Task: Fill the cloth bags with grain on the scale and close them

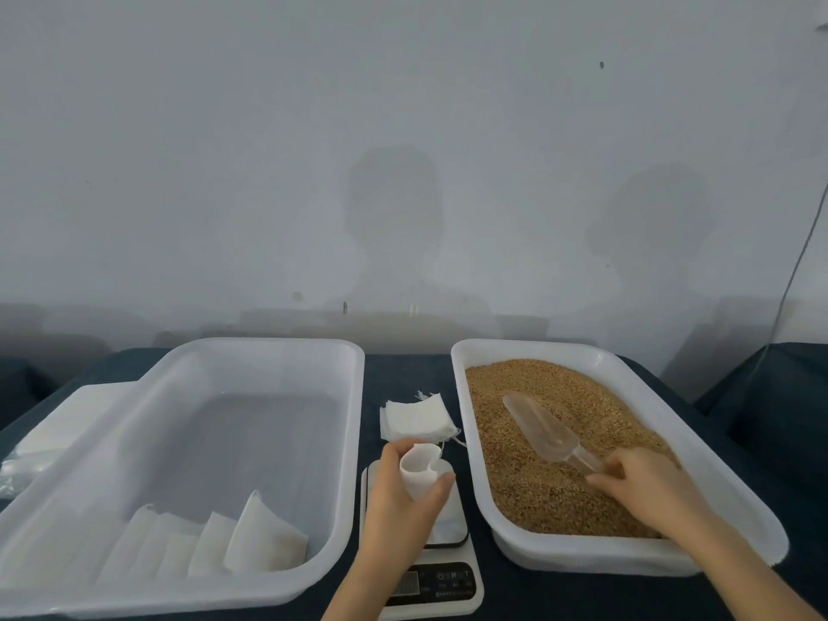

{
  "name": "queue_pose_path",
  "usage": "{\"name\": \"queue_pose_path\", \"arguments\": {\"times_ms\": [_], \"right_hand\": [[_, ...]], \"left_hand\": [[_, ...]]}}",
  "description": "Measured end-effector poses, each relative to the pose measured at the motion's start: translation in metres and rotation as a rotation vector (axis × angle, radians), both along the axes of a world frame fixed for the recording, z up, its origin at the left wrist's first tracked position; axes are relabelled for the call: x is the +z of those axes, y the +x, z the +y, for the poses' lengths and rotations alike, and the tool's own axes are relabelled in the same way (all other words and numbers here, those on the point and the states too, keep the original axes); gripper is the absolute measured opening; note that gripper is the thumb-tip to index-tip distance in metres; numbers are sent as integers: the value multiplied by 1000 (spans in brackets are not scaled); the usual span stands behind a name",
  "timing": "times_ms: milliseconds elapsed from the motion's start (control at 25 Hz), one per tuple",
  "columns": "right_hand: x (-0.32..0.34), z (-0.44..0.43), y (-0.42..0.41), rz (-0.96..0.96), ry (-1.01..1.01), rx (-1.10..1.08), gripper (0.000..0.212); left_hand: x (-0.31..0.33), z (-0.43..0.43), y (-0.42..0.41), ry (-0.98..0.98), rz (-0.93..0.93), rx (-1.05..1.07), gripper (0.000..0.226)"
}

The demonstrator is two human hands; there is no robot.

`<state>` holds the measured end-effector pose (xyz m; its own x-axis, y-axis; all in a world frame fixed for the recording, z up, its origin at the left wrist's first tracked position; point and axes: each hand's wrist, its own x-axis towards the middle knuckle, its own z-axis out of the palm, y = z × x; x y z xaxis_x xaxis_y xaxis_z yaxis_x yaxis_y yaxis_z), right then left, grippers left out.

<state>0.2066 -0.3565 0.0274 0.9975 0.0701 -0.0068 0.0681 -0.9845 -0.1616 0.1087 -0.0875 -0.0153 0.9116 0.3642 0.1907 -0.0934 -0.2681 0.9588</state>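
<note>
1. Well, from the head view, the left hand [403, 497] has its grip curled round a white cloth bag [419, 469], holding it mouth open and upward just over the platform of the scale [432, 571].
2. The right hand [649, 486] closes its grip on the handle of a clear scoop [544, 432], whose bowl lies on the grain [551, 499] in the right tray [721, 481].
3. A stack of empty bags [419, 416] lies on the dark surface [403, 369] between the trays, just beyond the scale.
4. The left tray [269, 347] holds a row of white bags [264, 537] leaning along its near wall.
</note>
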Motion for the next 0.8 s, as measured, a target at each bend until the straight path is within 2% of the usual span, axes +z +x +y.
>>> {"name": "queue_pose_path", "arguments": {"times_ms": [240,320,440,560,640,800], "right_hand": [[0,5,1,-142,107,24,9],[15,-2,-4,-187,-14,67,7],[43,-18,-16,-283,-310,108,23],[52,-18,-22,-274,-433,154,24],[44,-4,-24,-233,-409,206,24],[25,30,-20,-188,-223,212,27]], "left_hand": [[-2,3,6,12,18,-3,43],[-3,4,7,17,22,-3,44],[-3,7,9,13,18,-12,44],[-4,10,10,9,27,-24,47],[-4,13,9,7,24,-29,49],[2,13,5,10,28,-32,50]]}}
